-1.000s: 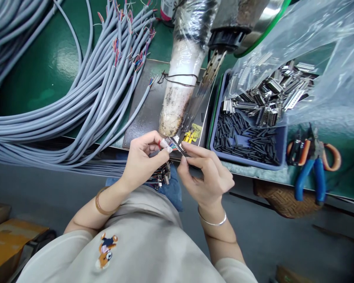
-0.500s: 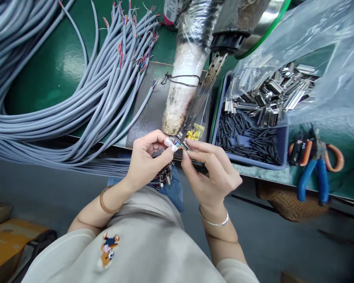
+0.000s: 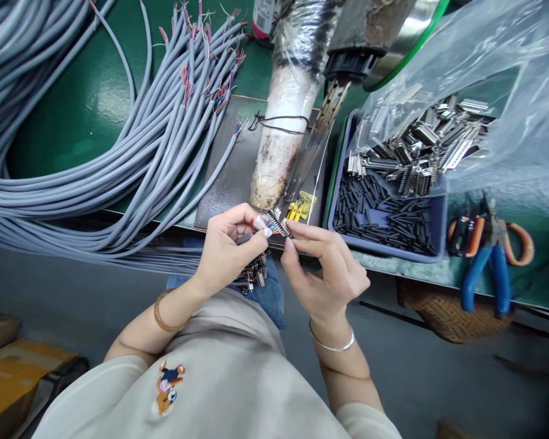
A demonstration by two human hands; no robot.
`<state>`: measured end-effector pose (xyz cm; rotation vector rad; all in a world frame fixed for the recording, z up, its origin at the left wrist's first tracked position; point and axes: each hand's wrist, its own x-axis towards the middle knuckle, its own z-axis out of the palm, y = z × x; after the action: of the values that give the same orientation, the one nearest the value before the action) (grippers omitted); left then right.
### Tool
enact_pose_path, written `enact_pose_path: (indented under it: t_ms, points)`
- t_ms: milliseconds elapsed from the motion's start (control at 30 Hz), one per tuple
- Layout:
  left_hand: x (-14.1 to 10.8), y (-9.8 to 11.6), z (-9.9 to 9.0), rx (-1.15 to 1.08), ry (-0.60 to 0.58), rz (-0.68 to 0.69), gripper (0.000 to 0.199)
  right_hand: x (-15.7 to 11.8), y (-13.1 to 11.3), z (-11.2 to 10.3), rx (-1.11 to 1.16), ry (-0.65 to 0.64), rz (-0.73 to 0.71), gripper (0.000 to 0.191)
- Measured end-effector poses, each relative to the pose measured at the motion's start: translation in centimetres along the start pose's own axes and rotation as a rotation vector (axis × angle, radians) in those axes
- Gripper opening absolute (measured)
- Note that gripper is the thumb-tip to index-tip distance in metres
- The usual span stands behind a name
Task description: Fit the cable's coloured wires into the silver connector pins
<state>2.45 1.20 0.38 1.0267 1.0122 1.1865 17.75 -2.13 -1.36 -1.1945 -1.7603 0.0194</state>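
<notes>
Thin coloured wires (image 3: 273,229) fan out from between the fingertips of my left hand (image 3: 231,244), which is closed on them; white wrapping covers its fingertips. My right hand (image 3: 324,265) pinches the lower right end of a metal connector (image 3: 279,223) between thumb and fingers. The wires reach the connector's row of pins; whether they are joined to it is too small to tell. Just above the connector hangs the tip of a white wrapped tube (image 3: 274,152), beside a perforated metal soldering iron shaft (image 3: 327,116). Yellow pieces (image 3: 297,210) lie behind the connector.
Grey cables (image 3: 119,164) with stripped ends spread over the left of the green table. A blue bin (image 3: 440,244) at right holds black tubes (image 3: 384,213), with bagged metal connectors (image 3: 430,140) over it. Blue-handled pliers (image 3: 496,268) and orange-handled scissors (image 3: 521,244) overhang the table edge.
The connector has turned slightly so that its pin row shows more fully. My right hand has shifted a little to the left, and more of the yellow pieces is visible.
</notes>
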Motion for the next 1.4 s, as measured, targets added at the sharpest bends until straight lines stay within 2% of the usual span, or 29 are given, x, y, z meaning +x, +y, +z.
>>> enact_pose_path:
  t_ms: [133,200,267,367,467,533,700,867,1000,1100,1167,1233,1267,1333,1400]
  points:
    - [-0.3,0.0,-0.2,-0.041,-0.026,-0.100,0.021,-1.1,1.1,-0.6,0.166,0.119,0.049,0.017]
    - [-0.4,0.1,-0.5,-0.099,-0.058,-0.187,0.027,-1.8,1.9,-1.3,0.263,0.136,0.012,0.014]
    - [-0.6,0.4,-0.9,-0.167,-0.121,-0.290,0.033,-2.3,2.3,-1.9,0.288,0.062,-0.047,0.016]
    - [-0.8,1.1,-1.5,-0.232,-0.278,-0.429,0.038,-2.5,2.2,-2.1,0.228,-0.113,-0.100,0.019]
    - [-1.1,1.8,-1.8,-0.228,-0.410,-0.476,0.037,-2.4,1.5,-1.6,0.213,-0.144,-0.098,0.019]
    - [-1.4,2.0,-1.8,-0.200,-0.398,-0.436,0.032,-2.5,1.2,-1.2,0.222,-0.087,-0.080,0.014]
    - [-2.2,1.3,-1.8,-0.179,-0.213,-0.272,0.031,-2.9,0.5,-0.5,0.183,0.050,0.055,0.011]
    - [-2.6,0.8,-2.1,-0.205,-0.214,-0.159,0.027,-2.3,-0.7,-0.4,0.295,0.069,0.302,0.010]
    - [-2.7,0.9,-2.3,-0.063,-0.283,0.039,0.019,-1.0,-1.0,-0.6,0.515,-0.027,0.528,0.016]
    - [-2.8,0.6,-2.4,0.142,-0.350,0.204,0.008,-0.3,-1.1,-1.2,0.618,-0.136,0.568,0.021]
    - [-2.8,0.2,-2.3,0.193,-0.324,0.209,0.009,-0.1,-1.2,-1.6,0.530,-0.163,0.557,0.018]
    - [-2.7,-0.2,-2.1,0.120,-0.256,0.132,0.008,0.0,-1.2,-2.0,0.342,-0.099,0.500,0.009]
    - [-2.6,-0.4,-2.1,0.062,-0.222,0.072,0.010,0.1,-1.1,-2.1,0.237,-0.021,0.445,0.004]
    - [-2.4,-0.6,-2.1,-0.034,-0.179,-0.050,0.016,0.1,-0.7,-2.1,0.098,0.212,0.296,0.006]
    - [-2.0,-0.6,-2.2,-0.068,-0.162,-0.140,0.021,-0.1,-0.3,-1.9,0.076,0.439,0.157,0.014]
